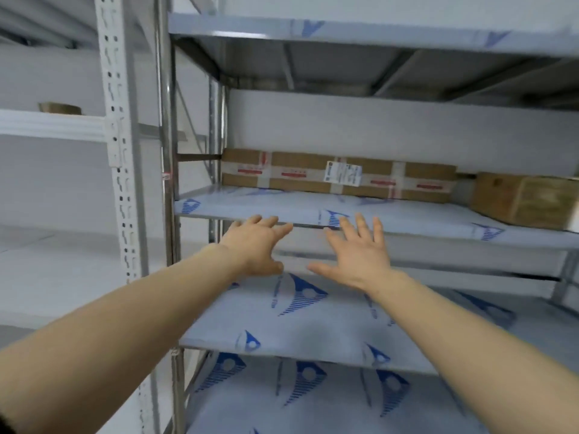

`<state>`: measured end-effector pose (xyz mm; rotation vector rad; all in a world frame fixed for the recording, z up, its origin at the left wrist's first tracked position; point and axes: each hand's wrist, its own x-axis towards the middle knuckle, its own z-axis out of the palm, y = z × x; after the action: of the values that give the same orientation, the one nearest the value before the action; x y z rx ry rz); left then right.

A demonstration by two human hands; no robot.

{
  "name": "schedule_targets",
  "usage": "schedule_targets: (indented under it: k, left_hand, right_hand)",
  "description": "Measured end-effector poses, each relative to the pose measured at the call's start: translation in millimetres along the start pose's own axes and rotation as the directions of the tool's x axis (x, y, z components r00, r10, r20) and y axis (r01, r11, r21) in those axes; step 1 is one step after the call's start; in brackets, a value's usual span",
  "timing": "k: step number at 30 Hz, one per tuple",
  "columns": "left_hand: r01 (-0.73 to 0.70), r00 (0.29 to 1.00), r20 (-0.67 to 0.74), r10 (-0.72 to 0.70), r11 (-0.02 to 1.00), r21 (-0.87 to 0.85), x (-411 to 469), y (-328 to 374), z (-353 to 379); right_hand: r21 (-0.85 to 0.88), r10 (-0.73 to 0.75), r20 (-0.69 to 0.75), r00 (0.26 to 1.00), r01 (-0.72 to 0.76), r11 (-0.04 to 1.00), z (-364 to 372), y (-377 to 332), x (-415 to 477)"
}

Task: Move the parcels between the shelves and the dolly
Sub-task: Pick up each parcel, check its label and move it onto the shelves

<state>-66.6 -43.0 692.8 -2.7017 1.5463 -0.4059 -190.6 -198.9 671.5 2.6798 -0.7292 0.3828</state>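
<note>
— Both forearms (pixel 141 324) come in bare from the bottom edge and run up to my left hand (pixel 257 245) and my right hand (pixel 363 258), close side by side, backs up.

— Anything in them?

— Nothing. Each hand is wide, fingers (pixel 360 227) straight and fanned, thumbs pointing at each other. The fingertips overlap the front lip of the shelf (pixel 423 219) ahead; whether they touch it, I cannot tell.

— And the parcels?

— On that same shelf. The long parcel (pixel 300 177) lies flat at the very back, beyond both hands and well apart from my fingertips. It is brown cardboard crossed with pale tape printed in red, and a white label (pixel 344 173) faces me just past my right hand. The second parcel (pixel 526 198), a squarer brown box, stands off to the right of my right hand, nearer the front lip. A small gap parts the two.

— What else is around you?

— Under my wrists runs the lower shelf (pixel 313 330), covered in film with blue marks. Left of my left hand stand a steel post (pixel 166 151) and a white upright (pixel 117 120) full of slots. Beyond that, on a white shelf (pixel 47 123), sits a brown roll (pixel 61 108), too blurred to name.
</note>
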Motion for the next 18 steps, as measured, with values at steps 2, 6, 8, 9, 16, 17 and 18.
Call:
schedule_targets:
  k: [2,6,8,9,16,17,18]
  left_hand:
    - [-0.037,0.999,-0.031,0.037,0.999,0.003,32,45,-17]
    - [-0.118,0.991,-0.067,0.116,0.993,-0.017,100,141,-41]
    - [-0.174,0.98,-0.099,0.174,0.985,0.017,133,192,-51]
    - [-0.202,0.972,-0.117,0.205,0.979,0.032,148,216,-55]
    - [-0.352,0.917,-0.158,0.367,0.929,0.119,237,347,-72]
    - [-0.363,0.911,-0.161,0.38,0.923,0.125,250,360,-73]
    - [-0.373,0.906,-0.165,0.391,0.919,0.127,262,372,-75]
  right_hand:
    - [-0.02,0.07,-0.028,0.997,-0.071,0.997,-2,55,-1]
    - [-0.076,0.183,-0.042,0.982,-0.186,0.98,-1,176,-6]
    - [-0.089,0.257,-0.045,0.965,-0.261,0.961,2,236,-12]
    - [-0.088,0.291,-0.048,0.955,-0.294,0.952,4,265,-14]
    - [-0.045,0.456,-0.053,0.888,-0.458,0.888,22,415,-24]
    - [-0.027,0.471,-0.047,0.881,-0.472,0.881,26,431,-24]
    - [-0.009,0.482,-0.039,0.875,-0.483,0.876,29,444,-23]
